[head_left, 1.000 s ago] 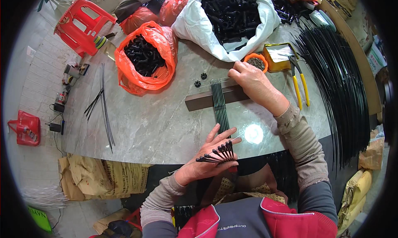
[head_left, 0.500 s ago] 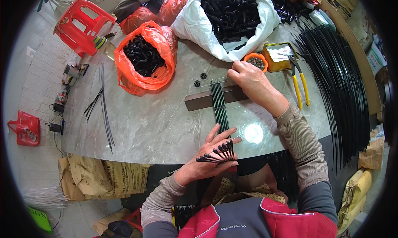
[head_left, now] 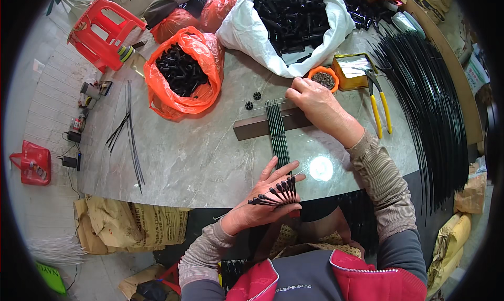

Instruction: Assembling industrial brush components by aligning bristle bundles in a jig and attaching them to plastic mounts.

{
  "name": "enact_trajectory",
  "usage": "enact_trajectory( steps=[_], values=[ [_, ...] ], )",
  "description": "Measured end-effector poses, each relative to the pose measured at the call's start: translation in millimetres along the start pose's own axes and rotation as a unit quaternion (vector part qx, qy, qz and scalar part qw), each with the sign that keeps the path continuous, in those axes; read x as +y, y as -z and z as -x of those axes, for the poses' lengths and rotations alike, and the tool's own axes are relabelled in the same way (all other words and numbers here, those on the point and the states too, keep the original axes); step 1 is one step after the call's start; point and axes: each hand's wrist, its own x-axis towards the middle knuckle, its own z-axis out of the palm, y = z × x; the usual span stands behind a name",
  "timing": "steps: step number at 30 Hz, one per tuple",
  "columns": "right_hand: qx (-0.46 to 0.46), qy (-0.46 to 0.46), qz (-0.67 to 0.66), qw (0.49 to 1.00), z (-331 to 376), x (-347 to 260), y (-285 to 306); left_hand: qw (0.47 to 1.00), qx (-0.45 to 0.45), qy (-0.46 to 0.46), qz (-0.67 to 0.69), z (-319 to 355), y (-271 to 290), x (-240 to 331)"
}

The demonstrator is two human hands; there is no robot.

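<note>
My left hand (head_left: 262, 196) lies at the table's near edge, some fingers stretched out, holding a row of thin black rods (head_left: 279, 138). Their near ends, with black knobbed tips (head_left: 278, 195), fan out over the palm. The rods' far ends rest side by side across a dark brown bar (head_left: 252, 128). Beyond the bar, my right hand (head_left: 317, 104) is closed in a pinch on a thin wire (head_left: 283, 99) that runs across the far ends of the rods. Two small black ribbed round pieces (head_left: 253, 101) lie just left of the wire.
An orange bowl (head_left: 324, 79) of small metal bits, a yellow tin (head_left: 353, 74) and yellow-handled pliers (head_left: 379, 104) sit right of my right hand. Bags of black parts, one orange (head_left: 210, 91), one white (head_left: 236, 30), stand behind. Long black rods (head_left: 430, 117) pile up at right; loose strips (head_left: 132, 143) lie left.
My right hand has shifted very slightly to the left and nearer to me, still pinching by the rods' far ends. My left hand and the rods keep their place.
</note>
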Motion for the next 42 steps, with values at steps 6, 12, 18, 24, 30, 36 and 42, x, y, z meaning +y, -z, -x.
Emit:
enact_trajectory(
  steps=[6, 12, 18, 24, 30, 36, 42],
  values=[
    [0.001, -0.002, -0.007, 1.000, -1, -1, 1, 1.000, -0.001, 0.000, -0.003, -1, 1, 1],
    [0.005, -0.004, -0.013, 1.000, -1, 0, 0, 1.000, -0.003, -0.003, -0.008, 0, 0, 0],
    [0.009, 0.000, -0.012, 1.000, -2, -2, 2, 1.000, -0.002, -0.004, -0.009, 0, -1, 0],
    [0.004, -0.008, -0.054, 0.999, -2, -4, 1, 1.000, -0.001, -0.002, -0.006, 1, -1, 0],
    [0.008, -0.015, -0.105, 0.994, -3, -4, -3, 1.000, -0.002, 0.000, -0.005, 0, -1, 0],
    [-0.009, -0.009, -0.149, 0.989, -6, -5, -8, 1.000, 0.004, -0.003, -0.007, 0, -2, -3],
    [0.021, 0.034, -0.086, 0.996, -11, -11, 7, 1.000, -0.004, 0.000, -0.024, 0, 1, 4]
  ],
)
